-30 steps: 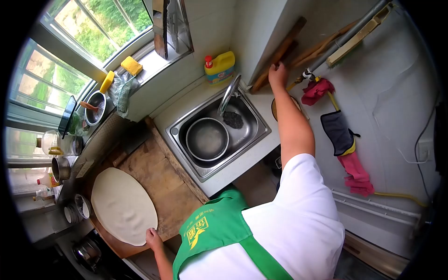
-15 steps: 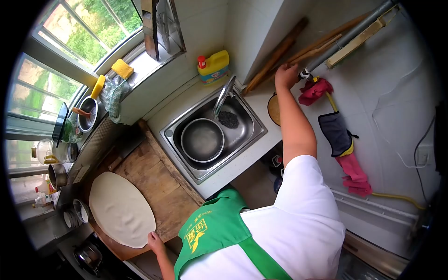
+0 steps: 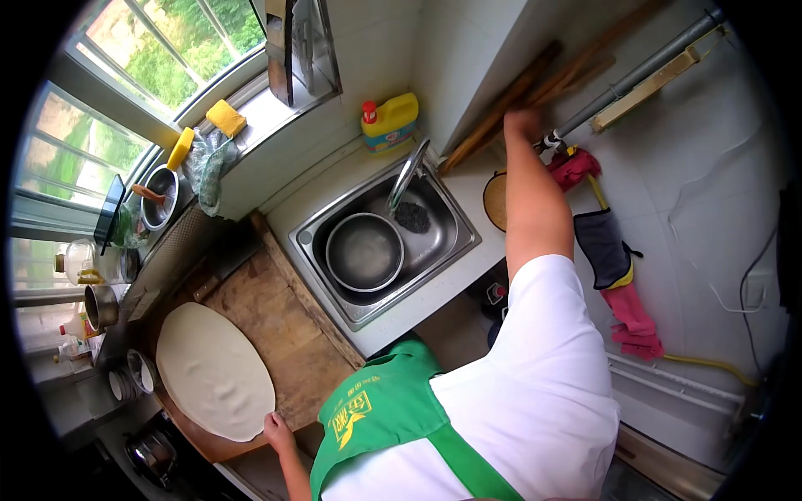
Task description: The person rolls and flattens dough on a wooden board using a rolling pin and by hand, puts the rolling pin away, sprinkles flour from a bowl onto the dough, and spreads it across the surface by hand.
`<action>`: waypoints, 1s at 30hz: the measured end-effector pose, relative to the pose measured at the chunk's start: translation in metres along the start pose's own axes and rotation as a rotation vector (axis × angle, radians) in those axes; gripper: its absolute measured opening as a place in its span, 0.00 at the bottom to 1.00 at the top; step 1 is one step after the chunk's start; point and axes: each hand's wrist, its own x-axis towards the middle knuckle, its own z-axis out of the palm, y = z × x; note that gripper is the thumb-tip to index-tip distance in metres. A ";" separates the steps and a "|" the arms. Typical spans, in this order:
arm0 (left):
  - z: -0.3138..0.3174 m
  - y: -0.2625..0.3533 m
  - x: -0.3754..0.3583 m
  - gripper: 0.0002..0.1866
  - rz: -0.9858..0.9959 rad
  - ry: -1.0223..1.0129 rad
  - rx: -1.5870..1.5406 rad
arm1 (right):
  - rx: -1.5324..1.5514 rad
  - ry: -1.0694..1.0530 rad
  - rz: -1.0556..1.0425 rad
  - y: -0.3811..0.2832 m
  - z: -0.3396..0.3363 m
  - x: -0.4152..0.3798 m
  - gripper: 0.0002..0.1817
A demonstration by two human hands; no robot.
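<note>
A large flat sheet of dough [image 3: 215, 371] lies on a wooden board [image 3: 313, 367] at the lower left. My left hand [image 3: 278, 432], fingers curled in, is at the board's front edge beside the dough's near rim; what it grips, if anything, is hidden. On the other side, my right arm is stretched toward the corner. My right hand [image 3: 522, 125], smeared by motion, seems closed around the lower end of a long wooden stick [image 3: 614, 35]. More wooden sticks [image 3: 501, 104] lean against the wall there.
A steel sink [image 3: 455, 238] holds a metal basin [image 3: 365, 250] beneath the tap [image 3: 409, 171]. Behind it stands a yellow bottle [image 3: 390, 123]. Cloths and gloves [image 3: 603, 248] hang on the right wall by a grey pipe [image 3: 643, 71]. A cleaver [image 3: 225, 271] lies at the board's back.
My right hand has risen slightly, and the long stick beside it now slants more steeply. My left hand stays by the dough. The whole view has shifted a little.
</note>
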 end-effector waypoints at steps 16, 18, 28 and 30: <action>0.005 0.007 0.005 0.15 -0.025 -0.018 -0.028 | 0.645 0.056 -0.127 -0.004 -0.002 -0.012 0.25; 0.003 0.013 0.005 0.15 -0.027 -0.016 -0.013 | 0.673 0.041 -0.098 -0.004 0.005 -0.013 0.26; 0.014 -0.010 0.013 0.14 -0.015 -0.006 -0.095 | 0.701 0.306 -0.288 -0.005 -0.061 -0.077 0.20; 0.011 -0.001 0.024 0.14 -0.019 0.001 -0.107 | 0.711 0.349 -0.348 0.001 -0.075 -0.093 0.20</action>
